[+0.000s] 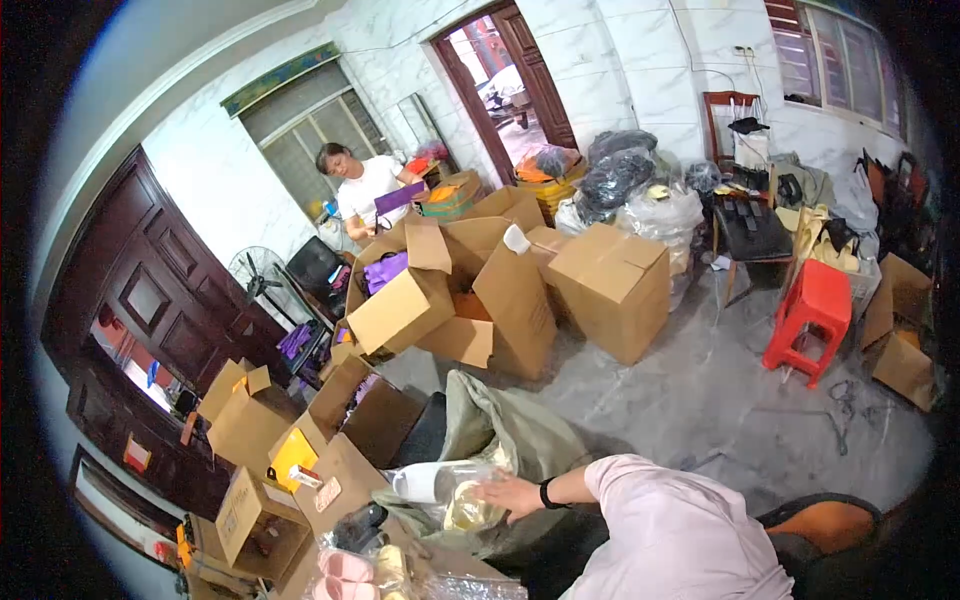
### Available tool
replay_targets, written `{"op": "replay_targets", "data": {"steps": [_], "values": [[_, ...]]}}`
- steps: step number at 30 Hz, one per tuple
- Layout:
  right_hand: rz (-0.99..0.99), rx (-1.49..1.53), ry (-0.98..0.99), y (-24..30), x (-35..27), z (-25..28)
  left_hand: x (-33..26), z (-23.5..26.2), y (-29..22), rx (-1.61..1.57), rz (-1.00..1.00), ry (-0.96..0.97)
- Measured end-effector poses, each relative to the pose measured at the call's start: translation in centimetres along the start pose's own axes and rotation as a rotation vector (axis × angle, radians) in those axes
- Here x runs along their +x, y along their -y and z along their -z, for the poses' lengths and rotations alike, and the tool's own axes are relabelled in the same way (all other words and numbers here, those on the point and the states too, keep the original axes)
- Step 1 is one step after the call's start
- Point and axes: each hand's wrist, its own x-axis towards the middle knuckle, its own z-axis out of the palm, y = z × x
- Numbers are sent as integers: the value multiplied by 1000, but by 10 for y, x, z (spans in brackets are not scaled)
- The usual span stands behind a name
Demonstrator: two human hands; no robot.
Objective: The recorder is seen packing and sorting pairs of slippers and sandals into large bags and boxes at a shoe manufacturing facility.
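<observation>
A pale pink sleeve [680,530] is nearest my camera; beyond it the right hand [508,496] lies, fingers extended, on 1 clear bag [448,498] beside a grey-green sack [500,415], probably steadying slippery plastic. Whether it grips, I can't tell. The sack sags, likely from soft cloth. No left hand shows.

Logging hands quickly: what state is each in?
Left hand: not in view.
Right hand: touching a clear plastic bag; grip can't be told.
</observation>
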Motion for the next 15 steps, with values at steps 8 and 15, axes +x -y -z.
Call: {"op": "replay_targets", "data": {"steps": [8, 15], "values": [[137, -104, -165, -3, 21, 4, 32, -73, -32, -143, -213, 86], [188, -65, -222, -20, 24, -30, 73, -117, -72, -63, -627, 244]]}}
